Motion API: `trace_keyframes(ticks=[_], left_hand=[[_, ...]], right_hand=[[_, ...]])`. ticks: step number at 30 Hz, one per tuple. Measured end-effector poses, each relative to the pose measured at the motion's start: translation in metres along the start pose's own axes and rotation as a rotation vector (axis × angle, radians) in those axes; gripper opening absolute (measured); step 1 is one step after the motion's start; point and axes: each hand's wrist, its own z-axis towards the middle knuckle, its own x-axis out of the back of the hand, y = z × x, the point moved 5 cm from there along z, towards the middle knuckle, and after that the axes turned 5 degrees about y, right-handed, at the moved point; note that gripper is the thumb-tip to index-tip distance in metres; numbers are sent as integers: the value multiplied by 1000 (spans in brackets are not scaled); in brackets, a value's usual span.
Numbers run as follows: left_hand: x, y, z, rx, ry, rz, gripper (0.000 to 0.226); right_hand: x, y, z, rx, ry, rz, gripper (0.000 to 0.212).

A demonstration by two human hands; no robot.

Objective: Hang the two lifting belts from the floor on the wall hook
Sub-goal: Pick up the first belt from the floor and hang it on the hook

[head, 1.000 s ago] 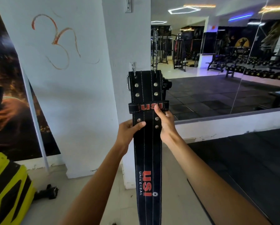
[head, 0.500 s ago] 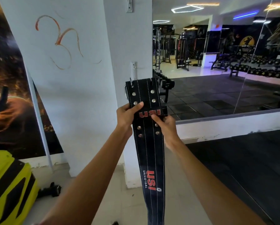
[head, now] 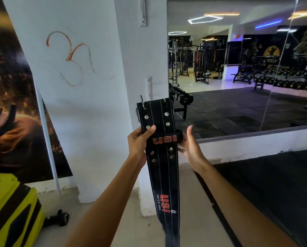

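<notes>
Holding the black lifting belt [head: 162,157] up by its buckle end in front of the white pillar [head: 142,56]; only one camera, the head view, so that's all I've got. My left hand [head: 140,141] is clamped on the belt's left edge, thumb over the studs, so the tail hangs straight down; my right hand [head: 190,147] is open wide beside the keeper loop, barely touching if at all. The wall hook [head: 148,88] sits just above the belt's top, so the buckle is lined up under it, not on it. Compared with a moment back the belt has dropped lower and my right hand let go; second belt isn't in view.
</notes>
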Motion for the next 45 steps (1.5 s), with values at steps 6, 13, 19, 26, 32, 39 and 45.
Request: trace_keyframes(ticks=[6, 13, 19, 26, 32, 39, 45], left_hand=[[-4, 3, -1, 7, -141, 141, 21], [10, 17, 20, -40, -269, 463, 12], [14, 34, 27, -52, -254, 326, 18], [3, 38, 30, -97, -119, 141, 19], [7, 15, 22, -85, -195, 180, 17], [8, 16, 23, -75, -234, 205, 21], [8, 24, 23, -70, -86, 133, 25]], right_hand=[[-11, -52, 17, 111, 102, 11, 21], [-17, -46, 23, 146, 141, 187, 13], [-27, -41, 22, 152, 78, 139, 15], [-16, -43, 22, 150, 21, -102, 13], [-9, -12, 16, -65, -89, -191, 44], [-27, -44, 35, -4, 103, 156, 46], [-42, -34, 36, 151, 74, 167, 29]])
